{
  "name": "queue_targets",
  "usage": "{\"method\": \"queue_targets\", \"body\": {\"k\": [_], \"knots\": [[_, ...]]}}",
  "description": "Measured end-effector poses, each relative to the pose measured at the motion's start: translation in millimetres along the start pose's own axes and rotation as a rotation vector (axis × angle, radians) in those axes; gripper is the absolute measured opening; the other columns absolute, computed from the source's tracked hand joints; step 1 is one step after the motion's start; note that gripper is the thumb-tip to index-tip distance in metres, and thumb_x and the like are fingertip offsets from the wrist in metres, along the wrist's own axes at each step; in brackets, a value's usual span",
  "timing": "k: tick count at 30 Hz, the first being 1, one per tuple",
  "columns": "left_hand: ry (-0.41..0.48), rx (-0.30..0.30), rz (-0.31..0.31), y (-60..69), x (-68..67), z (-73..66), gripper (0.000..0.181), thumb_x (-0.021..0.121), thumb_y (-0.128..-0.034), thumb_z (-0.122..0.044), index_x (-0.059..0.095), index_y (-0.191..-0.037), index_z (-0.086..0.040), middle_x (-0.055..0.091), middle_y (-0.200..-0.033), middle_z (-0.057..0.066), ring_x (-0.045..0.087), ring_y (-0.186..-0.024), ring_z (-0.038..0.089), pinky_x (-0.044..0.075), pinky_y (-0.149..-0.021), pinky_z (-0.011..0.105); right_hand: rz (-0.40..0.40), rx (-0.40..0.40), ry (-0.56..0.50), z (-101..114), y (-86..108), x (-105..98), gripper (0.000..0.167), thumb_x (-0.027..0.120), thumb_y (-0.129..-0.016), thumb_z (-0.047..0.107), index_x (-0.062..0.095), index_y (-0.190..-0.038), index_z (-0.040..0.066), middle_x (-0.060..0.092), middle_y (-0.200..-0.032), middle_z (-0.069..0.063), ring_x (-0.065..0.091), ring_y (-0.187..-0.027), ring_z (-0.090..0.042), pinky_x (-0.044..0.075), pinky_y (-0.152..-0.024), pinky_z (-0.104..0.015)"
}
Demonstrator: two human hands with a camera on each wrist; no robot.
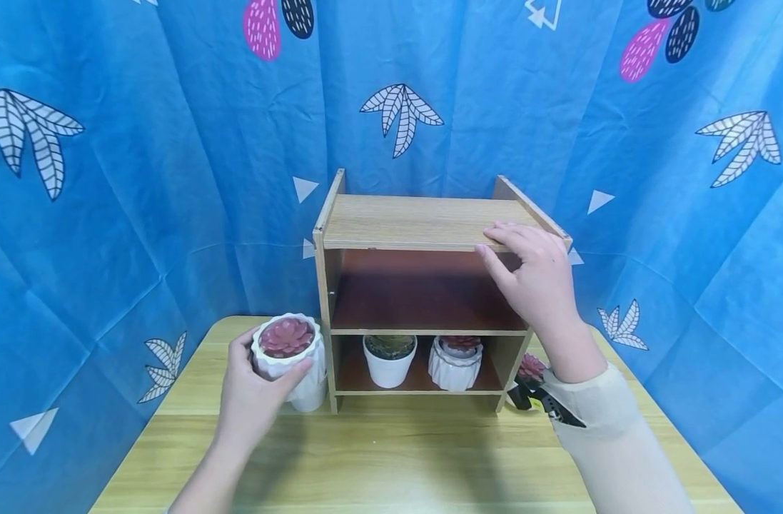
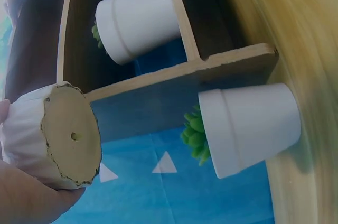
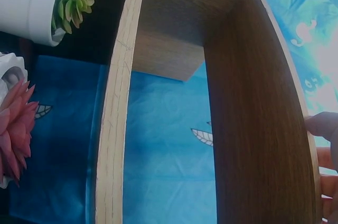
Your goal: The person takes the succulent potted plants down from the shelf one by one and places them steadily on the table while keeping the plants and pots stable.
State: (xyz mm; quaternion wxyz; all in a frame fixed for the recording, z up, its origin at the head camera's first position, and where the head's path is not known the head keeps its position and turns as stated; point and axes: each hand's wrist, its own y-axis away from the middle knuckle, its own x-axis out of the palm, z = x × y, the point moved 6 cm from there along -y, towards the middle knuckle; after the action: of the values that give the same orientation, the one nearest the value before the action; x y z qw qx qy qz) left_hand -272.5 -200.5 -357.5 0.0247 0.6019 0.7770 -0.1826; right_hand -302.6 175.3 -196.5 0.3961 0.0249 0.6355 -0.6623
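My left hand (image 1: 256, 389) grips a white fluted pot (image 2: 26, 129) holding a pinkish-red succulent (image 1: 287, 337). That pot is raised off the table, left of a wooden shelf unit (image 1: 423, 221); its tan underside shows in the left wrist view. Below it a smooth white pot (image 2: 253, 129) with a green succulent (image 2: 196, 135) stands on the table beside the shelf. My right hand (image 1: 535, 271) rests on the top board near its right front edge, fingers laid over the top and thumb at the edge. In the right wrist view only its fingertips (image 3: 328, 156) show.
On the lower shelf stand a white pot (image 1: 389, 368) with a green succulent and a white fluted pot (image 1: 455, 368) with a red one. Right of the unit another reddish succulent (image 1: 531, 367) is partly hidden by my right wrist. Blue patterned cloth (image 1: 192, 143) surrounds the wooden table (image 1: 391, 457).
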Motion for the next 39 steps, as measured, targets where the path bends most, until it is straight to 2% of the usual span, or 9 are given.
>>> {"method": "queue_targets", "body": {"k": [19, 25, 31, 39], "knots": [[-0.052, -0.027, -0.143, -11.7, -26.9, 18.9, 0.097, 0.089, -0.0763, -0.033, 0.030, -0.147, -0.002, 0.047, -0.142, 0.018, 0.047, -0.129, 0.032, 0.039, -0.110, 0.053, 0.006, -0.002, -0.003, 1, 0.4, 0, 0.033, 0.074, -0.091, 0.031, 0.075, -0.117, 0.010, 0.071, -0.123, -0.009, 0.061, -0.120, -0.030, 0.038, -0.106, -0.053], [-0.057, -0.008, -0.210, -15.7, -34.1, 27.7, 0.097, 0.090, -0.0752, -0.030, 0.030, -0.147, -0.003, 0.045, -0.143, 0.016, 0.046, -0.130, 0.030, 0.039, -0.110, 0.052, 0.006, -0.004, -0.002, 0, 0.5, 0, 0.034, 0.074, -0.091, 0.030, 0.075, -0.118, 0.010, 0.071, -0.123, -0.009, 0.061, -0.121, -0.030, 0.038, -0.107, -0.053], [-0.054, 0.009, -0.243, -18.5, -35.2, 35.4, 0.096, 0.089, -0.0756, -0.028, 0.030, -0.147, -0.004, 0.046, -0.143, 0.015, 0.046, -0.129, 0.029, 0.039, -0.108, 0.053, 0.001, -0.005, -0.005, -1, 0.8, -2, 0.034, 0.074, -0.091, 0.030, 0.075, -0.118, 0.010, 0.071, -0.123, -0.009, 0.061, -0.120, -0.031, 0.038, -0.106, -0.053], [-0.059, 0.021, -0.274, -23.6, -37.6, 47.2, 0.096, 0.089, -0.0750, -0.027, 0.031, -0.146, 0.000, 0.047, -0.140, 0.021, 0.046, -0.128, 0.034, 0.039, -0.107, 0.055, 0.002, -0.003, -0.004, -1, 0.8, -2, 0.033, 0.074, -0.091, 0.031, 0.075, -0.117, 0.010, 0.071, -0.123, -0.009, 0.061, -0.120, -0.031, 0.038, -0.106, -0.053]]}}
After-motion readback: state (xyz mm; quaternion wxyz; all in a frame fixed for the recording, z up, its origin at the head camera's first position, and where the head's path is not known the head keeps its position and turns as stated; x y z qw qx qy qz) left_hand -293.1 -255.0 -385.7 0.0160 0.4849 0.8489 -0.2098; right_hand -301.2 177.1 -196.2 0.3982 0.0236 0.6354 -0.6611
